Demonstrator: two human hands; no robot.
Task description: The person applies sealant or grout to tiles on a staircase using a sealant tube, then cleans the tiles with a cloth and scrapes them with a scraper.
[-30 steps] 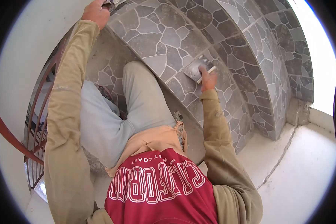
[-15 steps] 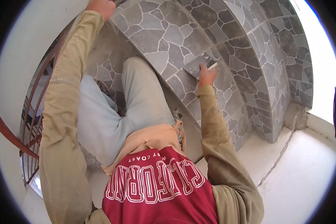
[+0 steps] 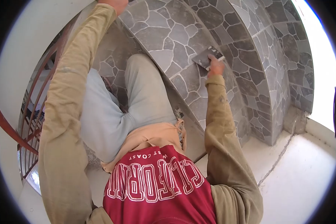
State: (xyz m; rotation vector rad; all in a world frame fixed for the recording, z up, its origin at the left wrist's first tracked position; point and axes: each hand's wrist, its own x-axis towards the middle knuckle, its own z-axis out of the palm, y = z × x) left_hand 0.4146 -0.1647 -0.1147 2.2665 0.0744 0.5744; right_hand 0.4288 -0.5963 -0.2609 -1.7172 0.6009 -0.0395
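Note:
My right hand (image 3: 216,67) is closed on a flat grey tool (image 3: 204,58) with a pale handle, which looks like a trowel or float. The tool's plate lies on or just over the stone-patterned step (image 3: 156,35), close to the riser behind it. At the top edge of the view is my left hand (image 3: 117,4), partly cut off. Its fingers are mostly out of the picture, and what it touches cannot be made out.
A reddish metal railing (image 3: 35,108) curves along the left. More stone-patterned steps (image 3: 246,56) rise to the right. A pale surface (image 3: 295,168) with a long crack lies at the lower right. My bent legs (image 3: 145,86) rest below the step.
My right hand and the flat tool have moved slightly right and up across the step. My left hand has shifted a little to the right at the top edge.

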